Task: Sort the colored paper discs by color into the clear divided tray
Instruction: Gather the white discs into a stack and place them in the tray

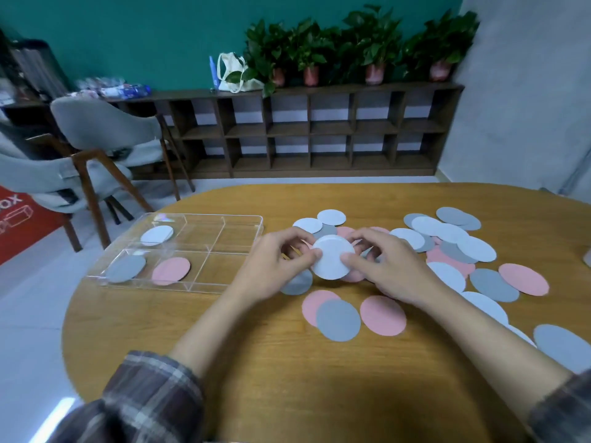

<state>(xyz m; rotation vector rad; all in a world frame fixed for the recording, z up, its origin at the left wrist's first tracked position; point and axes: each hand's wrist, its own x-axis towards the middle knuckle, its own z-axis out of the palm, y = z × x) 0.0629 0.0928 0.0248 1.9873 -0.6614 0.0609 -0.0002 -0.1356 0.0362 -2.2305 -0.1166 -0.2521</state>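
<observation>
Mid white disc [332, 262]. Loose ones on honey-brown wood-grain tabletop [256, 346]: white discs [476, 248], grey discs [338, 320], pink discs [382, 315]. Clear tray [208, 215]: 1 white, 1 grey, 1 pink inside. Sleeves [144, 401] dark plaid, grey/brown. Far wall [128, 43] teal, shelf [319, 132] dk brown.

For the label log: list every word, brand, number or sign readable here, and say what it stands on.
"ox": white letters on the red board at the left edge, start cut off by the frame.
Too blurred to read: print on the packets on the shelf.
Too blurred to read: the blue tube beside the cloth bag.
No text: the paper discs and the clear tray.
</observation>
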